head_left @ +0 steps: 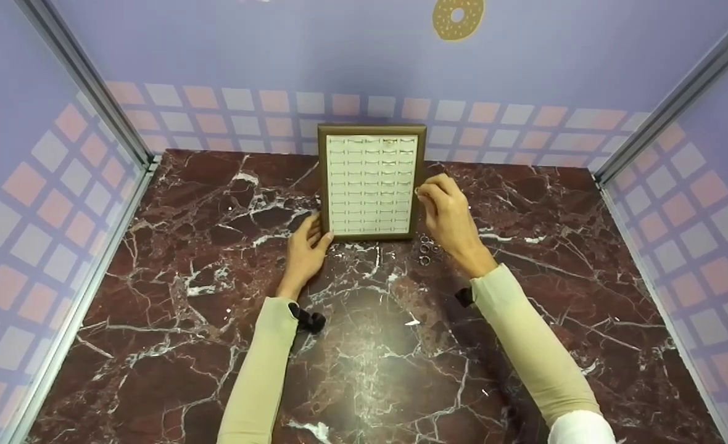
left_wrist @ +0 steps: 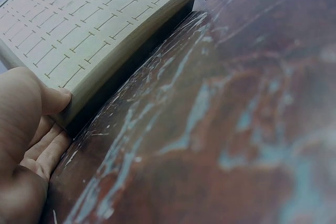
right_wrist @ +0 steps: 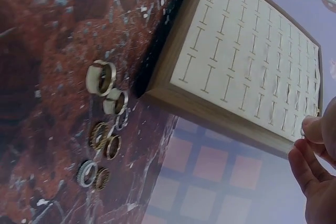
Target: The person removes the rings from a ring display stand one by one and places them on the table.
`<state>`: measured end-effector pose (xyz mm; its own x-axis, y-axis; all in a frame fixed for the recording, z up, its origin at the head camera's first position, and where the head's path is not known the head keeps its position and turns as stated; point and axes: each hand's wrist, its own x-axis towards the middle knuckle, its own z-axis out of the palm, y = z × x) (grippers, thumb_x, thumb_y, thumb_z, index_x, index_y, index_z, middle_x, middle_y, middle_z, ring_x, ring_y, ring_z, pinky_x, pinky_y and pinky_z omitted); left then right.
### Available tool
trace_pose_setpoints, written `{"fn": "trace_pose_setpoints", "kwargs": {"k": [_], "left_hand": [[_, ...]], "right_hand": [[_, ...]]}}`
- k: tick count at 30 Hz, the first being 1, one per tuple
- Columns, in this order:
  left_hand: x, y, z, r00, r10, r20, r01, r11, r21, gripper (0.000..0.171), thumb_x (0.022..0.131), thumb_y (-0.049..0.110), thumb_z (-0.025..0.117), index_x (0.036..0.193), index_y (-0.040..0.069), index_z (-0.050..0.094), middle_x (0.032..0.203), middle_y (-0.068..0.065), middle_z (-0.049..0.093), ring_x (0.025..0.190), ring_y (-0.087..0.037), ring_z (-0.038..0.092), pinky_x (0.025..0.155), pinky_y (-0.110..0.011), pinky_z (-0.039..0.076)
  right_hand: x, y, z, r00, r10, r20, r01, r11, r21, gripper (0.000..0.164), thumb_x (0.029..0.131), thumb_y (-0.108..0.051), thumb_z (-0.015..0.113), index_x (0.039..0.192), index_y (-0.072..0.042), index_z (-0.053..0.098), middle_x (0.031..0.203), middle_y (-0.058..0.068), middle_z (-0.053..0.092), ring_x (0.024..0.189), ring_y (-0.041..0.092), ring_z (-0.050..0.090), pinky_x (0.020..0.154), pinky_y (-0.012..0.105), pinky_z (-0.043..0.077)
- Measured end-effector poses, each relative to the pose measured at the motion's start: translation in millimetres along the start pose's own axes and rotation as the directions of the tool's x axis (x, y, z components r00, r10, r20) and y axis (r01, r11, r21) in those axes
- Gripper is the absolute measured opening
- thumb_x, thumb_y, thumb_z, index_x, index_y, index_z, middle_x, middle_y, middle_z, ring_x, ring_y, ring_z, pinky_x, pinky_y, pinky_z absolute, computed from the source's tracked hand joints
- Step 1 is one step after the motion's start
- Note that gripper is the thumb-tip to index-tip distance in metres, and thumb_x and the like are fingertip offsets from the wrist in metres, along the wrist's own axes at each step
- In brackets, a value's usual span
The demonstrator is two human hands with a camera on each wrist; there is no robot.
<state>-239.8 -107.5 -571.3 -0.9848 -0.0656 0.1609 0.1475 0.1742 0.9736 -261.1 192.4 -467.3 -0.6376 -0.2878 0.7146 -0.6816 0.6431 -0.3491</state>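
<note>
A ring display board (head_left: 370,236) with a wooden frame and a white slotted pad leans upright at the back of the table. My left hand (head_left: 306,251) grips its lower left corner, the thumb (left_wrist: 55,100) on the frame's front and the other fingers by its side and underneath. At the board's right edge, my right hand (head_left: 449,216) pinches a small ring (head_left: 417,191), mostly hidden by the fingertips (right_wrist: 300,156). A few slots near the upper right of the pad hold rings (head_left: 389,142). Several loose gold and silver rings (right_wrist: 107,148) lie beside the board's lower right corner.
The dark red marbled table (head_left: 173,277) has purple walls on the left, back and right, with pink and white squares. The back wall (head_left: 247,49) stands close behind the board. Metal rails (head_left: 99,246) run along the table's sides.
</note>
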Motion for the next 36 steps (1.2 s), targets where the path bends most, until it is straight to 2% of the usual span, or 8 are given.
{"fn": "trace_pose_setpoints", "kwargs": {"k": [7,12,19,27,36], "left_hand": [[-0.8,-2.4,-0.6,1.000,0.025,0.007,-0.025,1.000,0.003,0.055,0.101,-0.002,0.069,0.152,-0.006,0.052,0.146,-0.031,0.059,0.137,-0.044,0.059,0.120,-0.046,0.051],[-0.5,-2.4,-0.3,1.000,0.008,0.006,-0.008,1.000,-0.002,0.056,0.101,-0.001,0.070,0.153,-0.006,0.051,0.147,-0.030,0.058,0.138,-0.042,0.059,0.121,-0.043,0.051],[0.3,-3.1,-0.2,1.000,0.014,0.004,-0.014,1.000,-0.001,0.055,0.101,-0.001,0.069,0.153,-0.005,0.051,0.147,-0.030,0.059,0.138,-0.042,0.059,0.120,-0.045,0.051],[-0.1,-3.1,-1.9,1.000,0.025,0.002,-0.025,1.000,-0.014,0.055,0.101,-0.001,0.069,0.153,-0.003,0.053,0.147,-0.029,0.059,0.138,-0.042,0.059,0.121,-0.047,0.050],[0.1,-3.2,-0.8,1.000,0.014,0.002,-0.014,1.000,-0.013,0.053,0.101,0.001,0.070,0.151,-0.003,0.055,0.145,-0.028,0.061,0.137,-0.042,0.059,0.121,-0.048,0.050]], "right_hand": [[-15,6,-5,1.000,-0.002,0.017,0.002,1.000,0.023,0.007,0.099,0.006,0.068,0.096,0.006,0.075,0.106,0.018,0.068,0.099,0.032,0.068,0.086,0.036,0.063],[-26,10,-9,0.999,-0.004,0.046,0.003,0.999,0.034,0.007,0.096,0.009,0.069,0.095,0.005,0.075,0.104,0.018,0.068,0.097,0.032,0.068,0.086,0.036,0.063],[-40,14,-13,0.998,-0.031,0.053,0.029,0.999,0.032,0.008,0.092,0.012,0.072,0.092,0.004,0.075,0.101,0.018,0.068,0.091,0.031,0.070,0.079,0.038,0.065],[-54,21,-17,0.994,-0.024,0.110,0.020,0.999,0.037,0.007,0.094,0.009,0.073,0.092,0.002,0.076,0.099,0.015,0.068,0.088,0.027,0.069,0.077,0.033,0.063],[-69,28,-23,0.985,-0.012,0.172,0.011,1.000,0.011,0.010,0.088,0.012,0.077,0.091,0.003,0.077,0.096,0.014,0.068,0.083,0.025,0.069,0.071,0.036,0.063]]}}
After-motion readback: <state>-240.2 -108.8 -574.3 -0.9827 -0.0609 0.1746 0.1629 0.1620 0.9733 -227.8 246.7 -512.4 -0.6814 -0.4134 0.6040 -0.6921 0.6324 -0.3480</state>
